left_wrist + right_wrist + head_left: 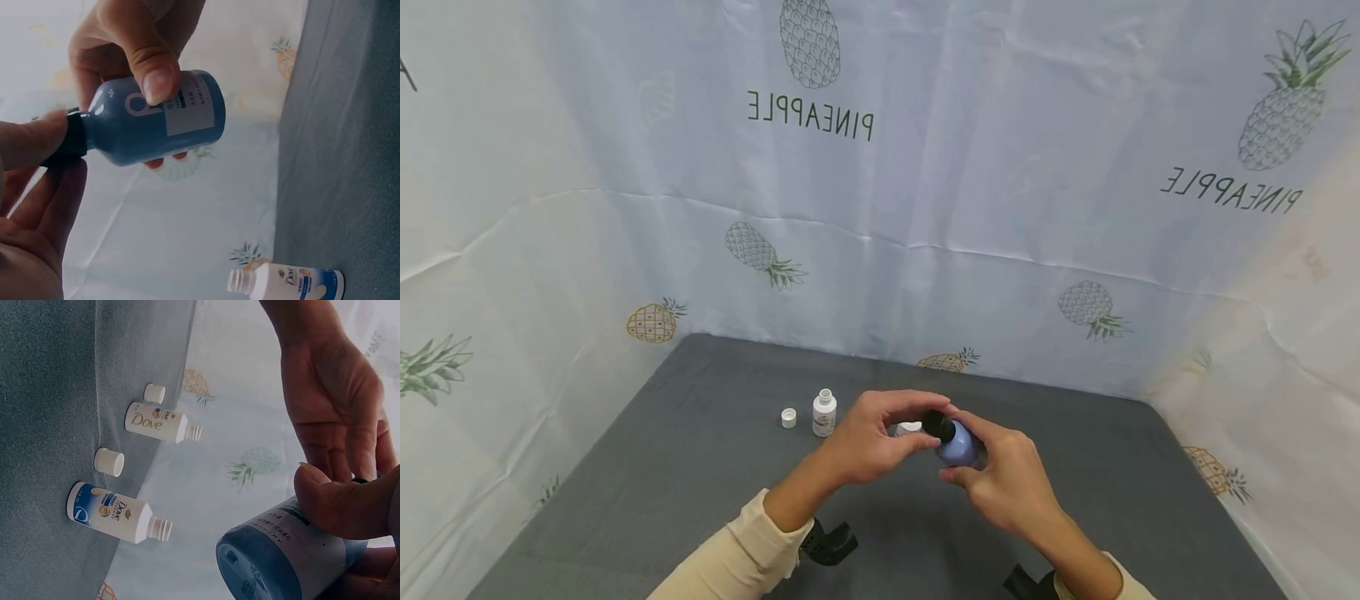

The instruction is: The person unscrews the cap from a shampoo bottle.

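Note:
Between my two hands is a blue bottle (957,447) with a black cap (937,426), tilted and held above the table. My right hand (1011,477) grips the bottle's body, its thumb over the printed label in the left wrist view. With thumb and fingers my left hand (876,442) pinches the black cap, which sits at the bottle's neck. Two uncapped white Dove bottles stand on the table: one with a blue lower part (112,512), the other a plainer white bottle (157,422). Beside them lie two white caps, the nearer cap (109,462) and the farther cap (155,394).
A dark grey table (715,467) carries everything. Pineapple-printed curtains (925,183) hang behind it and along both sides. In the head view, a white item (908,428) behind my left hand is mostly hidden.

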Action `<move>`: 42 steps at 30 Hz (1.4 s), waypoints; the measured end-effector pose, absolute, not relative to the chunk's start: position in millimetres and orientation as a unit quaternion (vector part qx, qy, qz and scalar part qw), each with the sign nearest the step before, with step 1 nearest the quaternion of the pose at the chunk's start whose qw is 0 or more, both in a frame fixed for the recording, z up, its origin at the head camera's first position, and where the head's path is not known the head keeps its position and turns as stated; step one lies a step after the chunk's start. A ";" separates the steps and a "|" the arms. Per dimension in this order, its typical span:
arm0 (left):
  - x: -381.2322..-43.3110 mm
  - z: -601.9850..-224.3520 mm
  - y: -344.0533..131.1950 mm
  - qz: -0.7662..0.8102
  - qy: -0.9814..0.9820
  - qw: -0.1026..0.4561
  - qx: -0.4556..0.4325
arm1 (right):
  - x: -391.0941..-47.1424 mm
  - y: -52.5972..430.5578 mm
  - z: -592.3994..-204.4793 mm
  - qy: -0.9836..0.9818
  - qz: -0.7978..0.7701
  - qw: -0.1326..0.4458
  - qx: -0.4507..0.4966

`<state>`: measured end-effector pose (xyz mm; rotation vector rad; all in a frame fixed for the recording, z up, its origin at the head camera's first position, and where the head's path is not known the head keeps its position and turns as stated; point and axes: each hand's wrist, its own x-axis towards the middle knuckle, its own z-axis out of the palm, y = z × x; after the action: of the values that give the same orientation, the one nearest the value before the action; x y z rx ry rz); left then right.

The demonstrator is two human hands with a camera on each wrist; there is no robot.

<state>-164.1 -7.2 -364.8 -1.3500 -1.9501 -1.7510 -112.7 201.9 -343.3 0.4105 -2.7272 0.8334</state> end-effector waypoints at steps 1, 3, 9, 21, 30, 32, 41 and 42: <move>-164.1 -364.7 -6.7 -0.593 -0.661 0.099 -0.449 | -112.5 202.1 -343.5 -0.939 0.287 0.129 0.141; -164.3 -365.1 -5.3 -0.591 -0.669 0.112 -0.437 | -112.3 202.3 -343.9 -0.939 0.286 0.127 0.140; -165.7 -368.4 -3.2 -0.591 -0.667 0.131 -0.435 | -112.2 202.3 -344.3 -0.940 0.283 0.128 0.140; -167.0 -368.2 -3.6 -0.592 -0.664 0.129 -0.438 | -112.1 203.8 -344.3 -0.941 0.279 0.131 0.139; -165.2 -370.8 -1.3 -0.598 -0.661 0.123 -0.437 | -111.0 203.8 -344.4 -0.941 0.283 0.125 0.139; -165.4 -371.1 -2.7 -0.602 -0.647 0.105 -0.455 | -110.7 204.0 -344.5 -0.940 0.283 0.129 0.142; -164.2 -366.9 0.2 -0.592 -0.667 0.146 -0.429 | -108.6 205.5 -344.2 -0.938 0.283 0.138 0.145; -163.6 -366.5 1.5 -0.587 -0.674 0.154 -0.422 | -108.4 205.5 -344.1 -0.938 0.283 0.137 0.143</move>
<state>-163.6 1.5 -366.5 -1.2105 -1.9303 -1.6815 -108.4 205.5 -344.1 0.4150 -2.7148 0.8201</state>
